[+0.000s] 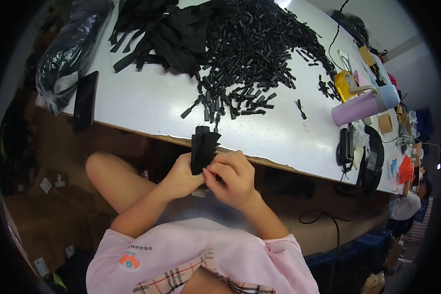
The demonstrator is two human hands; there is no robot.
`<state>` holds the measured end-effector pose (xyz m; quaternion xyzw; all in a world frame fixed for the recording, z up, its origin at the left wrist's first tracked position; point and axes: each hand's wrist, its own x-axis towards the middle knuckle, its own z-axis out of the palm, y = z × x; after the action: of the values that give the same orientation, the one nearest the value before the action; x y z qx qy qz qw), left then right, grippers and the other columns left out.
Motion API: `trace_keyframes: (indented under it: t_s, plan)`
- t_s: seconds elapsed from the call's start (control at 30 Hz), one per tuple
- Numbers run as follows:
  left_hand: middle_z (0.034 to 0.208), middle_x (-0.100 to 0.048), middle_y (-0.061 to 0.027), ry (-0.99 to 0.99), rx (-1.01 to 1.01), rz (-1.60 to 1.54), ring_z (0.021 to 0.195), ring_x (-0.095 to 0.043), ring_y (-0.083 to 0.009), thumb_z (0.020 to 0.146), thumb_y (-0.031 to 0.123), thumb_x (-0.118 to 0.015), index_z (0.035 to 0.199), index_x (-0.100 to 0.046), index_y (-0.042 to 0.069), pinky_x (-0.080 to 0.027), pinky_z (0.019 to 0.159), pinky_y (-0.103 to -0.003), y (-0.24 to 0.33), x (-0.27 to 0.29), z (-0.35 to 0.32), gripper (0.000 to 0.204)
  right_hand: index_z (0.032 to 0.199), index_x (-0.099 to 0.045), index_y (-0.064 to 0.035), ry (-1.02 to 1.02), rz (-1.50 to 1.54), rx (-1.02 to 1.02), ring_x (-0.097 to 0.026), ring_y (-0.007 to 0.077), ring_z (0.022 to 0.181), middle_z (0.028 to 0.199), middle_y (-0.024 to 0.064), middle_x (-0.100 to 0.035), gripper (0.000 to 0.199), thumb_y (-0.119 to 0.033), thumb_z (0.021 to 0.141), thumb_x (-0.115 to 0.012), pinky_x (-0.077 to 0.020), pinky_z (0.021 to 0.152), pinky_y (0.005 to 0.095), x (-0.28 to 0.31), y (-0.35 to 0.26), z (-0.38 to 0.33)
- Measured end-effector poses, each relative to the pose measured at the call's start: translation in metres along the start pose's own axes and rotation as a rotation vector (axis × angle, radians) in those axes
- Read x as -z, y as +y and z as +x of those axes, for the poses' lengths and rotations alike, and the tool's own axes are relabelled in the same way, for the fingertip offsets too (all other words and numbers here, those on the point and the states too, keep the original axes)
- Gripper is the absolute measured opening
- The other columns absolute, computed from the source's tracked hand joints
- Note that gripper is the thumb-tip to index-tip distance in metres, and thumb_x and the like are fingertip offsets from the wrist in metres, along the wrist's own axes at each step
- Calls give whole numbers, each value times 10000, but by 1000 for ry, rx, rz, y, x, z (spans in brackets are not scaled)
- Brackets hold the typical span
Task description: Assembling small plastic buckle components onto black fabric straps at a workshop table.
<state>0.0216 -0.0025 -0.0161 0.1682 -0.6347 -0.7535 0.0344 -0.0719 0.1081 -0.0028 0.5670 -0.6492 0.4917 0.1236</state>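
Note:
In front of my body, just off the table's near edge, my left hand (183, 177) is closed around a bundle of flat black fabric strips (204, 148), which stands up out of the fist. My right hand (232, 179) is beside it, thumb and fingers pinched together at the bundle's lower end, against the left thumb. What sits in that pinch is too small to make out. Just beyond the bundle, a big heap of small black zipper pulls (252, 49) spreads over the white table (147, 105), with some loose ones lying nearest my hands.
Black cloth strips (179, 34) are piled at the far left, near a plastic-wrapped black bundle (76, 49) and a dark phone (86, 100) overhanging the edge. A purple bottle (355, 111), tape roll (385, 123) and black pouch (372, 159) are at right. Cardboard boxes (49, 220) stand lower left; another person (405, 206) is far right.

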Motion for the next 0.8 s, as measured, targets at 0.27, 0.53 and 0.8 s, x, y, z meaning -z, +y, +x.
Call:
trace_keyframes:
  t_s: [0.27,0.53,0.8]
  plan:
    - [650,-490,-1,94,-137,-301,490,-454,-53,755,88,-608,812,-501,38,-380,421,-189,0,-2,-4,132,800,-547,32,3,912,-1005,-478,49,530,686,49,-543,46,-8,778,-545,-390,483,160,6,-8,-14]
    - [658,-535,-12,121,-153,-168,534,-493,-70,775,56,-576,862,-560,11,-405,477,-186,3,-8,-6,99,779,-555,29,10,631,-641,-484,52,514,618,27,-529,65,-36,781,-552,-383,463,164,-3,-1,-21]
    - [635,-515,-38,263,-537,0,547,-508,-117,790,40,-539,869,-531,8,-430,541,-220,-5,-5,-2,86,780,-543,0,-84,922,-994,-427,30,430,566,7,-507,73,-72,789,-551,-322,376,164,-4,2,-2]
